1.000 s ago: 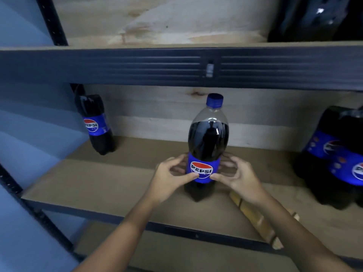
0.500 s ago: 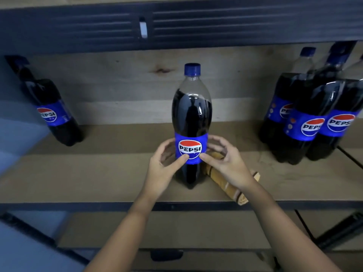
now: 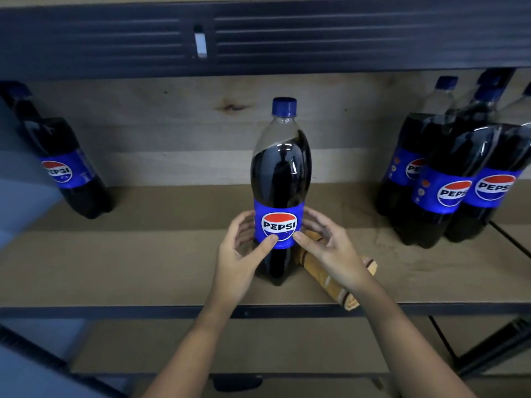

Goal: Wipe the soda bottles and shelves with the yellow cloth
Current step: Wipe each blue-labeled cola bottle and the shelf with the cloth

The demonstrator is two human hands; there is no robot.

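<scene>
Fingers of left hand and right hand curled round the centre soda bottle, thumbs on its label, upright mid-shelf. Yellow cloth lay unheld beside its base, under the right hand. Judging progress: side bottles apparently still pending.

We see a Pepsi bottle standing upright at the middle of the wooden shelf, blue cap on, dark soda up to its shoulder, label facing us. Just to its right a folded yellow cloth with brown and white stripes lies on the shelf, reaching to the front edge. A lone bottle stands at the far left. A cluster of bottles stands at the right, packed together.
</scene>
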